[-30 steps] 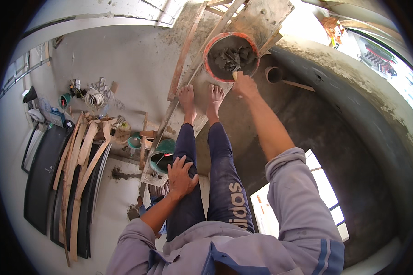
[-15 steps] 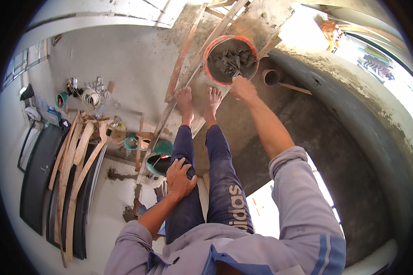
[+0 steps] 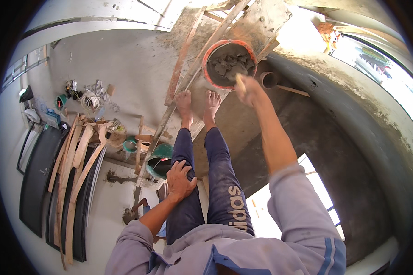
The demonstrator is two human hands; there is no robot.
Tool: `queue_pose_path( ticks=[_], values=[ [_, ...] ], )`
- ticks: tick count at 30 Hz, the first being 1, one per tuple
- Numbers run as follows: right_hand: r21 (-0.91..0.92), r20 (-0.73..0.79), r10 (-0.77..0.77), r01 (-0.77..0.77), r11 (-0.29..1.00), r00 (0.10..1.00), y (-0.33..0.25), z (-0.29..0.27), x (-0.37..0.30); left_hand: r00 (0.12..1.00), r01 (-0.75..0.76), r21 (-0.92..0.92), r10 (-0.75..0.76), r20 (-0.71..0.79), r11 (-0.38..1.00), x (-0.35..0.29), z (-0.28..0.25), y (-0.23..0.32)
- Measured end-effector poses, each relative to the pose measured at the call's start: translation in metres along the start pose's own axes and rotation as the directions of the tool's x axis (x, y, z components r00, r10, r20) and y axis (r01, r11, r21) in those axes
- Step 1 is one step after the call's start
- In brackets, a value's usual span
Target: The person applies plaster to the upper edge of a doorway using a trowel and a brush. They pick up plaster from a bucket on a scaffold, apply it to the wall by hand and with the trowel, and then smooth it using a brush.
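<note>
My right hand [image 3: 251,90] is closed around the pale yellow handle of a trowel [image 3: 240,82] at the near right rim of an orange-red bucket [image 3: 205,69]. The trowel's blade is blurred and cannot be made out against the lumpy grey mortar [image 3: 230,64] inside. My left hand [image 3: 181,180] rests on my left knee, fingers spread over the dark trouser leg, with nothing in it. Both bare feet stand on a mortar-stained board [image 3: 198,109], just on the near side of the bucket.
A green bucket [image 3: 159,162] stands by my left knee. Timber strips [image 3: 80,160] lie over dark panels at left. Coiled cable [image 3: 92,101] and tools lie beyond. Right of the bucket is a brown container [image 3: 269,80]. Below at left, another person's arm [image 3: 141,206] shows partly.
My right hand has shifted slightly right and nearer me, turning the trowel handle. The mortar's surface has changed shape. My left hand has stayed on the knee.
</note>
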State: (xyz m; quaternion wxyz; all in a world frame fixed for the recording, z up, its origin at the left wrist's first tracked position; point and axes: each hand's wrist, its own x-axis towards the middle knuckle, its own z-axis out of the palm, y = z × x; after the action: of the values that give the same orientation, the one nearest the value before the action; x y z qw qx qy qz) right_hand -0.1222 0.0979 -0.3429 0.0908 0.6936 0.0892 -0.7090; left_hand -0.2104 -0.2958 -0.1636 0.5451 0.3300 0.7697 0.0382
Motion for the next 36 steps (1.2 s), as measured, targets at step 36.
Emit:
queue_pose_path(
  ticks=[36],
  values=[
    [-0.471, -0.077, -0.148, 0.095, 0.877, 0.986, 0.048, -0.018, -0.114, 0.999, 0.036, 0.020, -0.036, -0.033, 0.999, -0.003, 0.003, 0.001]
  ],
)
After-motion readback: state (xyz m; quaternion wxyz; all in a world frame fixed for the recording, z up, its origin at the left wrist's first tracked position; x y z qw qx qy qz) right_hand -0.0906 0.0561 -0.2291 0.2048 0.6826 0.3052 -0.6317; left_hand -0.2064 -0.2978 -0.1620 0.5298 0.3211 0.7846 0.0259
